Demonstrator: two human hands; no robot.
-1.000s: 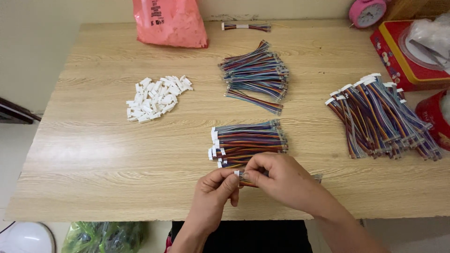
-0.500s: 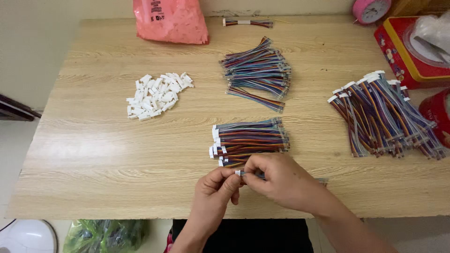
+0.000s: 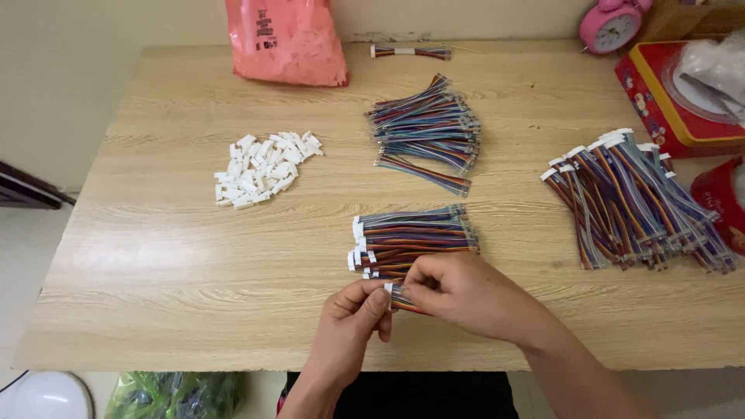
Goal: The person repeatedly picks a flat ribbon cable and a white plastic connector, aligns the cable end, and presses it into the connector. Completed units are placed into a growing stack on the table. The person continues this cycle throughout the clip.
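Multicoloured ribbon cable [image 3: 405,301], light and floppy, pinched by both left hand [image 3: 351,326] and right hand [image 3: 466,293] at desk's [image 3: 155,264] near edge; grip by white connector.

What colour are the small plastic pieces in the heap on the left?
White; the plastic pieces show clearly in the head view.

Both hands pinch one small cable [image 3: 403,299] at six o'clock: left hand [image 3: 349,330] on its white connector, right hand [image 3: 466,295] over the wires, just below a cable stack [image 3: 415,237] on the counter [image 3: 155,271].
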